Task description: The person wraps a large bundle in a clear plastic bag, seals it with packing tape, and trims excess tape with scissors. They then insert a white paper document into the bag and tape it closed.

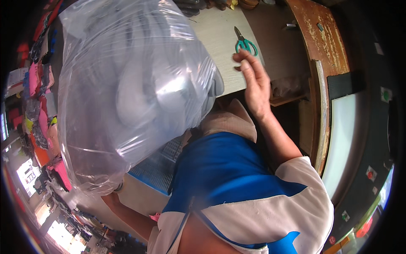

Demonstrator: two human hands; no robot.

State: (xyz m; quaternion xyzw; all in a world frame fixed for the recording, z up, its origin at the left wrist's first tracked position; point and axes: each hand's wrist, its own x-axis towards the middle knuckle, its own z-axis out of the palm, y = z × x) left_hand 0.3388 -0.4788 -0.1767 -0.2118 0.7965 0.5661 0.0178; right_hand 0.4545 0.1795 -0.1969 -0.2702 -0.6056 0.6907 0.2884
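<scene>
A big clear plastic bag (139, 97) fills the left and middle of the view, packed with grey rounded pieces whose kind I cannot make out through the film. At its lower end the plastic bunches up at my left hand (111, 197), which grips it; most of those fingers are hidden behind the film. My right hand (256, 86) is raised beside the bag over the table's near edge, fingers loosely bent and apart, holding nothing. Just beyond its fingertips lies a pair of scissors (246, 44) with green handles and dark blades, on the pale tabletop (215, 31).
Dark items (192, 6) lie along the table's far edge. To the right stands a worn wooden board (319, 34) with an upright post (320, 114). A blue plastic crate (154, 171) is below the bag. Colourful piles (42, 114) line the left side.
</scene>
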